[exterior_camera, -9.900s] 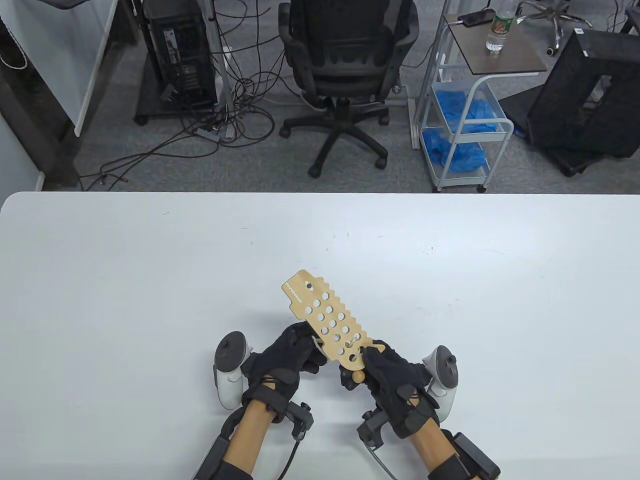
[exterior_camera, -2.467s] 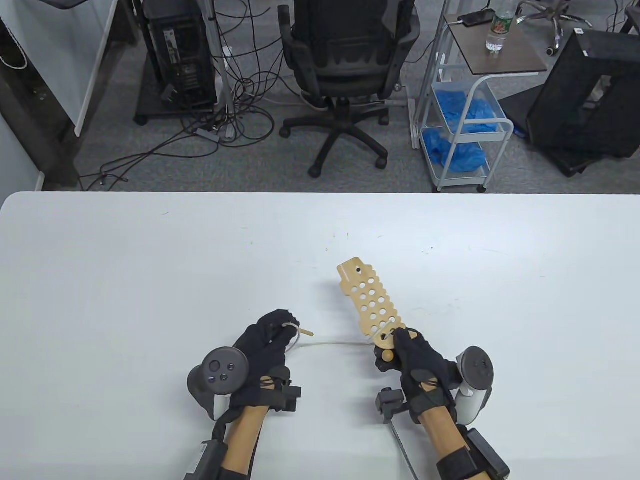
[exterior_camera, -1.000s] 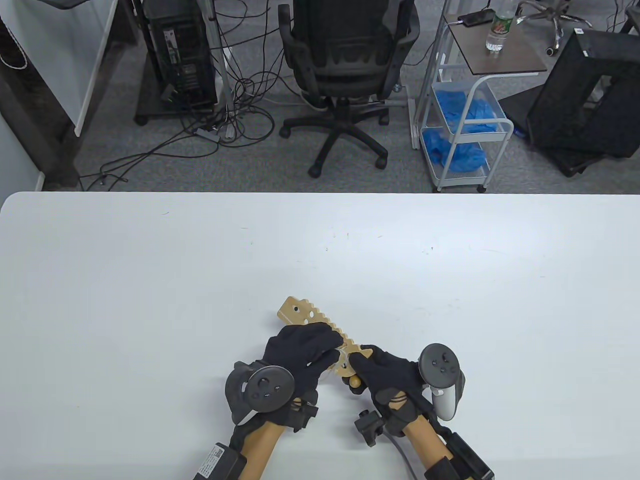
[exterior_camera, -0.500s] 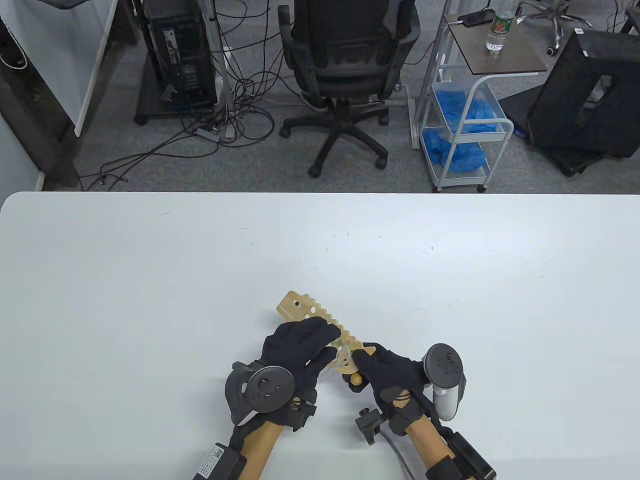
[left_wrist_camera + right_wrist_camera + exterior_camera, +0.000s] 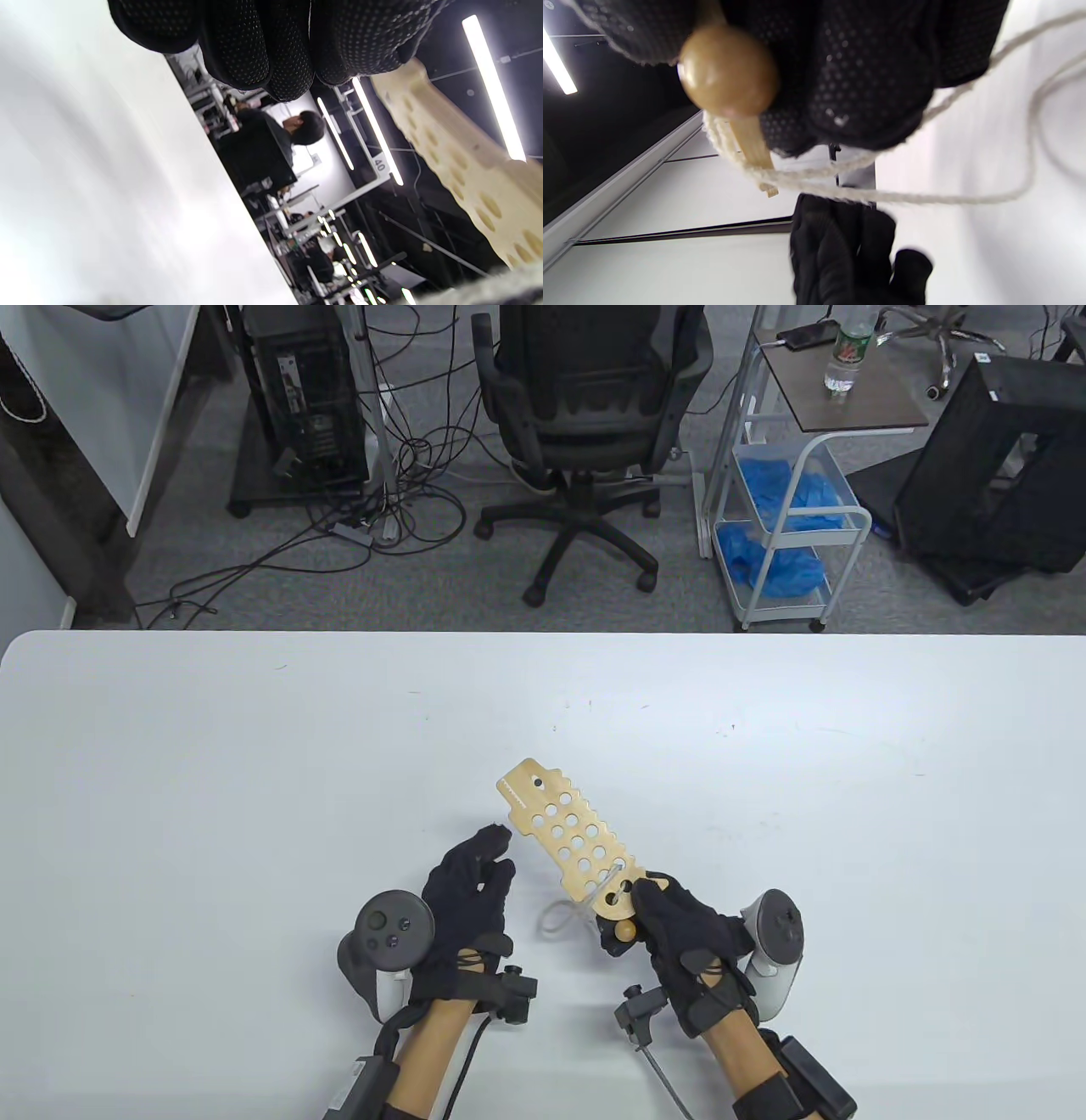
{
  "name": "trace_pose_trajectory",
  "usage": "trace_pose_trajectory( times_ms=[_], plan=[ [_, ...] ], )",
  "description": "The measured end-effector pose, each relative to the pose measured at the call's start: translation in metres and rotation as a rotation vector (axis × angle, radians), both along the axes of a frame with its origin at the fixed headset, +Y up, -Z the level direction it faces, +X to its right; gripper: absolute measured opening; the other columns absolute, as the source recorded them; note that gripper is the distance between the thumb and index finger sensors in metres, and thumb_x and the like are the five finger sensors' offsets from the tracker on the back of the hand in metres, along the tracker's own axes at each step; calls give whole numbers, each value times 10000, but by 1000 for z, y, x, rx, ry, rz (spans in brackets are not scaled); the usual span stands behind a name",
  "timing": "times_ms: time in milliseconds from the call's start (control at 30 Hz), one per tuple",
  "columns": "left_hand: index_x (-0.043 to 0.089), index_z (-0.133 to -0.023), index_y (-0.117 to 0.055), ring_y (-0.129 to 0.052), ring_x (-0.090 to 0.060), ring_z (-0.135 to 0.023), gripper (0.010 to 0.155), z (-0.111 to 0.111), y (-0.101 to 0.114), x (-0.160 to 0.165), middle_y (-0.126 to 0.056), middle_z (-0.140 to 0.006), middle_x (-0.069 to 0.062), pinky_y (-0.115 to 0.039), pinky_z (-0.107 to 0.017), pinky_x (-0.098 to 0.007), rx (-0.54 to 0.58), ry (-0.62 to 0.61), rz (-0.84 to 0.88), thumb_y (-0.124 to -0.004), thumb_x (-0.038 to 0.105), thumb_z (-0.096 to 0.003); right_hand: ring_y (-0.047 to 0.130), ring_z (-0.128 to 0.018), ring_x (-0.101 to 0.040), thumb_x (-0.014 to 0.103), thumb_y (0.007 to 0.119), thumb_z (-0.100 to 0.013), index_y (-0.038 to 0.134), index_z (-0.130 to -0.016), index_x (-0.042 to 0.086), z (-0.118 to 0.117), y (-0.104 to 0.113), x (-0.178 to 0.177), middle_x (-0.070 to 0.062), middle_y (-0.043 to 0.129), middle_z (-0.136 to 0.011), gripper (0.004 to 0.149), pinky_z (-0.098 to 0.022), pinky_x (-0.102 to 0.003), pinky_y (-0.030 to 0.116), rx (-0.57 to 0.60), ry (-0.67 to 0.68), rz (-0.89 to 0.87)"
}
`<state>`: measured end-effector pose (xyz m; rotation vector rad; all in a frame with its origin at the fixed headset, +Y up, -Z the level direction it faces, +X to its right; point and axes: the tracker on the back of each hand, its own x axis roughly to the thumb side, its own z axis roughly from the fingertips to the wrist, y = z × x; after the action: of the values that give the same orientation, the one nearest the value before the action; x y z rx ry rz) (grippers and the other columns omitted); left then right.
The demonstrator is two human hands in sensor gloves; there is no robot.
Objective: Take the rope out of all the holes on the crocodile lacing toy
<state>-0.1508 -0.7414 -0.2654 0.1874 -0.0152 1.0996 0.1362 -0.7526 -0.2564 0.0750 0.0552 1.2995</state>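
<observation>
The wooden crocodile lacing board [image 5: 570,838] is held tilted above the table, head end pointing up-left. My right hand [image 5: 670,920] grips its tail end. A round wooden bead [image 5: 625,931] sits at the tail under that hand; it also shows in the right wrist view [image 5: 727,70]. The white rope [image 5: 562,914] passes through a hole near the tail and loops loosely below the board; it shows in the right wrist view [image 5: 903,192] too. My left hand [image 5: 475,878] is left of the board, fingers loose, holding nothing. The board's underside shows in the left wrist view [image 5: 466,169].
The white table [image 5: 254,780] spreads all around the hands. Its far edge runs across the middle of the table view. Beyond it stand an office chair [image 5: 585,415] and a cart with blue bags [image 5: 785,517] on the floor.
My left hand has let go of the board and pulled back to the left. My right hand has raised the board and turned it, so its holed face shows. The rope now hangs in a loose loop.
</observation>
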Motion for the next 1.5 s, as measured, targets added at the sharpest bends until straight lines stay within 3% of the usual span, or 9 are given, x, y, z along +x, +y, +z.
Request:
trace_pose_trajectory(
  times_ms=[233, 267, 433, 467, 600, 700, 900, 1200, 1500],
  plan=[
    [372, -975, -795, -837, -244, -830, 521, -9, -9, 21, -884, -980, -6, -767, -555, -464, -74, -350, 147, -845, 384, -456, 1005, -321, -308, 412, 798, -398, 851, -717, 30, 0, 4, -13, -191, 1007, -518, 501, -452, -599, 775, 38, 141, -73],
    [382, -985, -786, -815, -254, -858, 520, -9, -11, 24, -869, -1002, -3, -756, -570, -473, -90, -392, 164, -814, 436, -469, 1005, -321, -310, 411, 798, -398, 851, -717, 29, 1, 5, -15, -190, 1008, -518, 501, -452, -600, 775, 41, 165, -89],
    [417, -1045, -713, -717, -294, -971, 592, -10, -14, 34, -797, -1093, 20, -701, -634, -519, -149, -576, 219, -826, 416, -465, 1009, -320, -308, 410, 796, -400, 855, -715, 32, 1, 8, -22, -188, 1012, -518, 496, -451, -601, 777, 69, 259, -132],
    [419, -1054, -703, -716, -298, -979, 584, -10, -14, 35, -801, -1096, 25, -697, -639, -528, -155, -600, 230, -796, 459, -479, 1010, -320, -307, 411, 796, -399, 854, -716, 33, 1, 8, -22, -186, 1013, -518, 497, -449, -601, 779, 72, 266, -135],
    [434, -1036, -728, -733, -301, -979, 582, -9, -15, 42, -836, -1078, 40, -694, -647, -546, -182, -670, 215, -835, 409, -465, 1011, -317, -304, 412, 794, -400, 855, -715, 32, 2, 8, -24, -184, 1014, -513, 496, -446, -599, 782, 78, 287, -136],
    [415, -969, -814, -835, -240, -880, 496, -9, -13, 42, -951, -944, 67, -725, -632, -526, -169, -655, 200, -840, 382, -475, 1011, -315, -304, 411, 795, -401, 857, -713, 32, 1, 7, -24, -185, 1014, -508, 495, -447, -600, 781, 69, 300, -128],
    [400, -911, -861, -905, -199, -770, 458, -9, -12, 37, -1004, -839, 73, -761, -604, -498, -154, -594, 158, -878, 386, -453, 1011, -317, -307, 412, 797, -400, 857, -713, 31, 2, 8, -26, -186, 1015, -510, 496, -447, -601, 780, 71, 305, -103],
    [448, -982, -757, -930, -174, -674, 538, -12, -12, 21, -987, -845, 59, -779, -583, -476, -127, -456, 166, -866, 335, -468, 1001, -339, -319, 406, 801, -404, 848, -726, 29, -3, 1, -6, -196, 1004, -531, 498, -469, -608, 764, 17, 181, -53],
    [443, -917, -803, -921, -191, -767, 471, -15, -11, 4, -964, -892, 79, -772, -599, -486, -116, -316, 31, -858, 305, -471, 998, -343, -326, 403, 804, -405, 845, -728, 24, -10, -8, 21, -203, 999, -535, 500, -472, -610, 758, -27, 11, 47]
  ],
)
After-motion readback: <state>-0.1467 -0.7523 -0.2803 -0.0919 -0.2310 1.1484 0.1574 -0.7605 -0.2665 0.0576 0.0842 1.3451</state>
